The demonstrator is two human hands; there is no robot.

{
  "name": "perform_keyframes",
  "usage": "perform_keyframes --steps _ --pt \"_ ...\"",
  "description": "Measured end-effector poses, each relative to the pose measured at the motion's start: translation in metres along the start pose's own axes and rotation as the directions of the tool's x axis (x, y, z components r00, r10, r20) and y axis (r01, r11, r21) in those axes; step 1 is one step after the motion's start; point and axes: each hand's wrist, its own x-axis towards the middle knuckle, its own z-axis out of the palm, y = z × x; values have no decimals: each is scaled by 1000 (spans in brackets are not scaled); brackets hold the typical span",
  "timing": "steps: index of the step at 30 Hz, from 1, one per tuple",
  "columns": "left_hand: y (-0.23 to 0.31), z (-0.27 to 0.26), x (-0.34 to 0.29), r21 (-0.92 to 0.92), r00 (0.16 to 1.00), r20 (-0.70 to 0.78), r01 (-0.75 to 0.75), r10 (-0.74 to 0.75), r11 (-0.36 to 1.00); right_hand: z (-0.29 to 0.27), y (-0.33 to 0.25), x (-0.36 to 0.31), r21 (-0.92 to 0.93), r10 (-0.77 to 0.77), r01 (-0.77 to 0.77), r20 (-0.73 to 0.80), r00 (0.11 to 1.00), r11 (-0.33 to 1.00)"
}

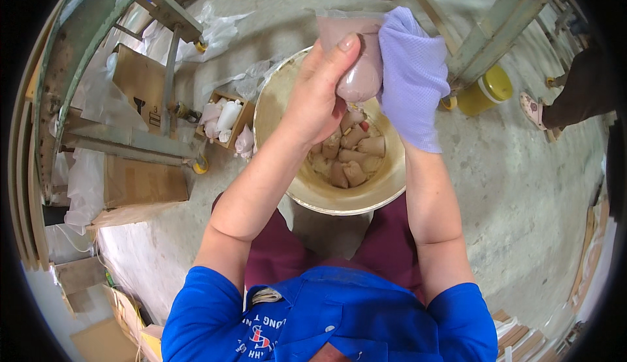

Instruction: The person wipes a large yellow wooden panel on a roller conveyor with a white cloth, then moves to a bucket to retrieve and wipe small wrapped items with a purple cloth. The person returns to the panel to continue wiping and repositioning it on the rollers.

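My left hand (320, 87) is closed round a clear plastic bag (363, 68) filled with something pinkish. The bag is upright with its rounded, filled end down, above a large pale tub. A lavender textured cloth (413, 74) covers my right hand down to the wrist and touches the bag's right side. The cloth hides the fingers of that hand. Inside the tub (281, 110), below both hands, lie several filled bags (353, 159) of a similar pinkish-brown colour.
To the left, a small box (225, 120) holds white bottles and plastic. Cardboard boxes (144, 179) and wheeled metal frames (124, 141) stand beyond it. A yellow-lidded bucket (486, 93) is at the right, near another person's leg and shoe (534, 110).
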Motion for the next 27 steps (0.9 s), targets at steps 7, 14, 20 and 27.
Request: perform_keyframes --steps 7,14,20,27 --pt "12 -26 14 -68 988 -138 64 -73 996 -8 -30 3 375 92 -126 109 990 919" --pt "-13 -24 1 532 959 -63 -203 278 822 16 -11 -1 26 -256 255 57 965 967" --pt "9 -5 -5 683 768 407 -615 495 393 -4 14 9 598 295 -299 108 949 744" --pt "0 -19 14 688 583 183 -652 792 320 25 -8 -10 692 186 -363 320 929 623"
